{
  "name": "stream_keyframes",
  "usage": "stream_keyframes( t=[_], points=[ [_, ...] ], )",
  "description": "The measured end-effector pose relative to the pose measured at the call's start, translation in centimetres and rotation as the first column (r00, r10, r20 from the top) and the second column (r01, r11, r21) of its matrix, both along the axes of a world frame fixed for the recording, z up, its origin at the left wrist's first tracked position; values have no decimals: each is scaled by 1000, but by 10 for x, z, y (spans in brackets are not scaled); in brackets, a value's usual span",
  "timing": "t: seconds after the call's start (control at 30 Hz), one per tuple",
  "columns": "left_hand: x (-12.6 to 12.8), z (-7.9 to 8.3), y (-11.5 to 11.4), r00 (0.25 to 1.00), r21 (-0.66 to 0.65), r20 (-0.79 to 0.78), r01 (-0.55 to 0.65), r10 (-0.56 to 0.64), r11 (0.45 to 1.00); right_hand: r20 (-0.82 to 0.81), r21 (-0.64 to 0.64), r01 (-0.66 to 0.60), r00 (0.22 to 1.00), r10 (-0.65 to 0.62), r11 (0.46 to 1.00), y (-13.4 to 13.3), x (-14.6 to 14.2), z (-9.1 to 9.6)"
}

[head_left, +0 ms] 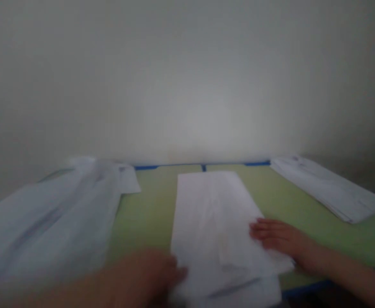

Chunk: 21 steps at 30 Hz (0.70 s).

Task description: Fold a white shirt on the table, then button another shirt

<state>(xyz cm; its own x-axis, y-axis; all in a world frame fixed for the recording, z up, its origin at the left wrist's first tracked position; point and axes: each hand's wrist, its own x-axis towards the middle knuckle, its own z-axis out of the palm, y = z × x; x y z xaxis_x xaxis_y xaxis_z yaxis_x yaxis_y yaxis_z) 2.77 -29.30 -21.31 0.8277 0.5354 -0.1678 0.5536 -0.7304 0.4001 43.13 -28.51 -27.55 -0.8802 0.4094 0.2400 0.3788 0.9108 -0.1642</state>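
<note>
A white sheet of paper (213, 214) lies lengthwise in the middle of a green table (149, 214). My right hand (280, 237) rests flat on the sheet's right edge, fingers stretched out and pointing left. My left hand (145, 276) is at the sheet's near left corner, close to the camera. It is smeared by motion, so its fingers cannot be made out. The whole picture is blurred.
A loose pile of white papers or bags (46, 226) covers the table's left side. A neat stack of white sheets (331, 188) lies at the right. Blue tape (203, 164) edges the table's far side against a plain pale wall (187, 77).
</note>
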Motion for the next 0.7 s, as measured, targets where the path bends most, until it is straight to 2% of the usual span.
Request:
stream_keyframes(
  t=[0.13,0.2,0.27,0.37,0.47,0.53,0.6,0.63,0.7],
  points=[
    [4,-19,-14,997,134,66,40,-49,990,107,-34,40,994,-36,999,-39,-3,11],
    [0,-34,-19,995,160,96,9,-25,987,146,17,79,986,-81,997,-56,-8,10],
    [-3,-48,-25,995,178,98,-22,5,984,144,137,150,975,-169,979,-69,-11,0],
    [-2,-61,-38,994,216,106,-40,17,976,106,310,219,959,-263,925,-85,-12,-23],
    [3,-66,-51,986,226,167,-60,22,972,51,346,226,965,-259,911,-97,-9,-35],
    [6,-62,-58,976,202,209,-110,67,973,7,311,228,970,-242,923,-104,-7,-29],
    [11,-47,-63,958,149,240,-198,159,969,-45,250,258,966,-255,933,-111,-5,-8],
    [14,-34,-65,941,122,262,-254,216,959,-70,216,292,956,-284,932,-113,-4,8],
    [21,3,-65,889,85,331,-361,316,929,-111,158,385,922,-371,909,-117,-2,52]
  ],
)
